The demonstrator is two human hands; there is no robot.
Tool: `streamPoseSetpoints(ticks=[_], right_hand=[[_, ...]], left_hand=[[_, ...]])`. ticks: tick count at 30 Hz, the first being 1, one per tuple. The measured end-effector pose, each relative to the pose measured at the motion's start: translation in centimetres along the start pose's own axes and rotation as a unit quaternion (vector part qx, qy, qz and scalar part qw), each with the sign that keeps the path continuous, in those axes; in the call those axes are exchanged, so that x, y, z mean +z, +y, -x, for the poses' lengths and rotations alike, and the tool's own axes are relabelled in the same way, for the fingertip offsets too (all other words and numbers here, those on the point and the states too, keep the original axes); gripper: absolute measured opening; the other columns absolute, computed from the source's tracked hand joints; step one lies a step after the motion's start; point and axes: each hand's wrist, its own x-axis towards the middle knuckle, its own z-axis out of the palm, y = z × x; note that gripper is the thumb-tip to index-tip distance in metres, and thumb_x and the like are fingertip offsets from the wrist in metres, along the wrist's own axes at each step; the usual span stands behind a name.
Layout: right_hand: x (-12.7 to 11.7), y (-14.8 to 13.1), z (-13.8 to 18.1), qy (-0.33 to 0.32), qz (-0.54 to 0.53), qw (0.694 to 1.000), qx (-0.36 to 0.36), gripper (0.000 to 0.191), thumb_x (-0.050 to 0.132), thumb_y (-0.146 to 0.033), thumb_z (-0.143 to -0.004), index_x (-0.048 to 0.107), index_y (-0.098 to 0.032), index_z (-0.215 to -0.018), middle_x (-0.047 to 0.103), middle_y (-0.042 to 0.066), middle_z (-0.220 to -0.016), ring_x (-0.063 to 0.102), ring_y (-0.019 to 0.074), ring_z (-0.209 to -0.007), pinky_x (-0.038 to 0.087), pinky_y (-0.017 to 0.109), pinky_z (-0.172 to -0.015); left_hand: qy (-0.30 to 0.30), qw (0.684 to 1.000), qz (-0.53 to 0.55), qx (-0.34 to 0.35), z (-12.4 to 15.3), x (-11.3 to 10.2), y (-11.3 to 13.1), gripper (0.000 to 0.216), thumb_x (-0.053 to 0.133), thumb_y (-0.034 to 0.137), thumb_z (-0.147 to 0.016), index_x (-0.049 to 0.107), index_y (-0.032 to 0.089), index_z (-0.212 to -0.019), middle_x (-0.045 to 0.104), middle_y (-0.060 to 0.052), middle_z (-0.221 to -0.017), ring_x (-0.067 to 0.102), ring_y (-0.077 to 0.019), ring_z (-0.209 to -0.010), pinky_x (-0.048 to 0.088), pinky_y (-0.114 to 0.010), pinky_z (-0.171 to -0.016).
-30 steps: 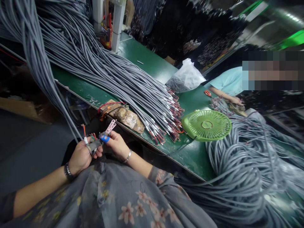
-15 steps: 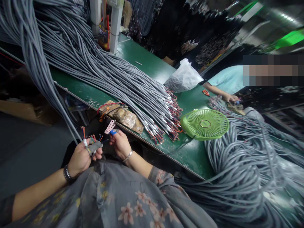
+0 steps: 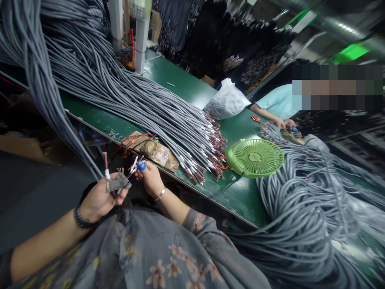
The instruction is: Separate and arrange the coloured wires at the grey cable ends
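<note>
My left hand (image 3: 104, 196) is closed on the end of a grey cable (image 3: 93, 168). Thin coloured wires (image 3: 120, 172) fan out above its fingers, and a grey wrap covers the thumb. More coloured wires (image 3: 105, 159) stick up beside a white sleeve (image 3: 107, 174). Close by on the right, my right hand (image 3: 152, 180) pinches a small pink clip-like tool (image 3: 134, 165), seen nearly edge-on. A blue cover (image 3: 141, 165) sits on a digit of that hand. The tool's tip is at the wires; whether it grips one I cannot tell.
A large bundle of grey cables (image 3: 129, 88) lies across the green table (image 3: 240, 196). A taped board (image 3: 162, 154) sits at the near edge. Farther right are a green fan (image 3: 255, 157), a plastic bag (image 3: 227, 100), coiled cables (image 3: 294, 212) and a co-worker's hands (image 3: 284, 122).
My right hand has brought the pink tool left and down to the wires, turning it edge-on. My left hand still holds the cable. The whole view has shifted slightly.
</note>
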Motion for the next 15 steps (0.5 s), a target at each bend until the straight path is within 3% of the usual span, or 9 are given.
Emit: streamPoseSetpoints(ticks=[2,5,10,15], right_hand=[[0.2,0.4,0.0,0.032,0.023,0.998,-0.04,0.07,0.071,-0.089,-0.068,0.065,-0.02,-0.068,0.056,-0.002,-0.057,0.043,0.0101,-0.052,0.039,0.026,-0.053],[0.7,0.4,-0.2,0.003,-0.028,1.0,0.001,0.072,0.067,-0.092,-0.069,0.068,-0.02,-0.073,0.058,-0.002,-0.06,0.047,0.0115,-0.055,0.043,0.026,-0.055],[1.4,-0.1,-0.7,0.017,-0.145,0.986,0.08,0.061,0.08,-0.078,-0.073,0.066,-0.019,-0.073,0.061,-0.001,-0.063,0.054,0.0116,-0.059,0.048,0.023,-0.057],[1.8,-0.2,-0.7,0.031,-0.175,0.979,0.098,0.055,0.075,-0.072,-0.084,0.069,-0.018,-0.078,0.064,0.001,-0.066,0.057,0.013,-0.06,0.049,0.024,-0.057]], left_hand=[[-0.011,1.0,-0.004,-0.004,-0.2,-0.1,-0.1,0.046,0.103,0.044,-0.038,0.07,0.018,-0.058,0.063,0.0,-0.042,0.049,-0.0087,-0.032,0.036,-0.017,-0.032],[-0.014,1.0,-0.009,-0.007,-0.4,-0.1,-0.4,0.043,0.102,0.04,-0.042,0.068,0.018,-0.058,0.061,0.001,-0.042,0.048,-0.0082,-0.033,0.035,-0.017,-0.033],[-0.007,1.0,-0.021,-0.016,-0.9,-0.1,-1.0,0.037,0.097,0.038,-0.049,0.068,0.018,-0.061,0.06,0.002,-0.043,0.046,-0.0076,-0.034,0.034,-0.017,-0.034],[0.01,0.999,-0.041,-0.019,-0.9,0.1,-1.2,0.039,0.097,0.04,-0.046,0.067,0.018,-0.058,0.059,0.001,-0.041,0.046,-0.0074,-0.033,0.034,-0.018,-0.034]])
